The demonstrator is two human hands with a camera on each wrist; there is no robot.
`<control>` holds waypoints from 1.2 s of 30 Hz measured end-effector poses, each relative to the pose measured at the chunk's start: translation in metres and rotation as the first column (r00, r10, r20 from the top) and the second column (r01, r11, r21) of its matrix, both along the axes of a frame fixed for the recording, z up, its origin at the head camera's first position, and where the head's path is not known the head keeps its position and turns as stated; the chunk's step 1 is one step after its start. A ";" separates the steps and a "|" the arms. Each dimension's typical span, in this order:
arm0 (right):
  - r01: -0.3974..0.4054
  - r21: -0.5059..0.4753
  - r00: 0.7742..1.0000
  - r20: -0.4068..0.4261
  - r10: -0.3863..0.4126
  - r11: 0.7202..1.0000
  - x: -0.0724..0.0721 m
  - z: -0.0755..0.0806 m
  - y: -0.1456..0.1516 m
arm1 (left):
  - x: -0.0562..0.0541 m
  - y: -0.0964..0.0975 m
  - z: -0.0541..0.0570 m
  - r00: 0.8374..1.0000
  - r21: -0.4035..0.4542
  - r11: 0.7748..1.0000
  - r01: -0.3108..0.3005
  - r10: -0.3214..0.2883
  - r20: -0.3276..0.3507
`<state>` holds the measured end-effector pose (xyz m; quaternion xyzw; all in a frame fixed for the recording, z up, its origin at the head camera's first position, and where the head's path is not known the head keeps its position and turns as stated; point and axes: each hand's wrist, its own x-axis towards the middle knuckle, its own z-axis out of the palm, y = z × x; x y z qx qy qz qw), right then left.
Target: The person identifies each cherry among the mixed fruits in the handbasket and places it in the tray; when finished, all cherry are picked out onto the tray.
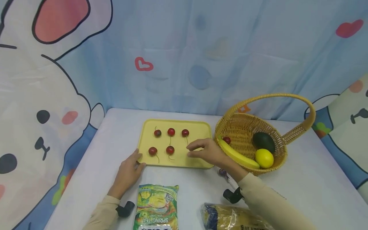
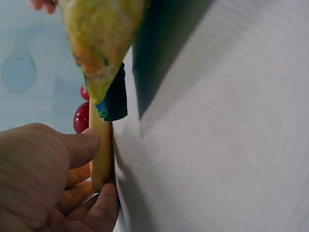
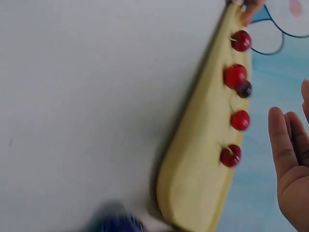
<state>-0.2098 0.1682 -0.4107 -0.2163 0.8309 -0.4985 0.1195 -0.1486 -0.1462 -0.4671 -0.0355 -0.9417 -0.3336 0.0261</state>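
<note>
A pale yellow tray point(image 1: 189, 161) lies on the white table with several red cherries point(image 1: 170, 149) on it, set in two rows with their stems on. At its left front corner my left hand point(image 1: 128, 174) grips the rim, and the left wrist view shows the thumb point(image 2: 86, 147) against the tray's edge point(image 2: 100, 166). My right hand point(image 1: 208, 150) hovers over the tray's right part, its fingers extended and nothing held. The right wrist view shows those fingers point(image 3: 282, 137) apart from the cherries.
Right of the tray stands a wicker basket point(image 1: 283, 156) holding a banana point(image 1: 238, 155), a lemon point(image 1: 264, 158), a dark green avocado point(image 1: 263, 142) and one cherry point(image 1: 226, 140). Nearer me lie a green candy bag point(image 1: 156, 204), a brown package point(image 1: 233, 217) and a wrapped lollipop point(image 1: 222, 172).
</note>
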 end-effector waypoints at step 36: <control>0.251 0.259 0.947 0.132 -0.292 0.933 -0.072 0.039 0.154 | 0.003 0.002 0.002 0.999 0.013 1.000 -0.016 0.016 0.033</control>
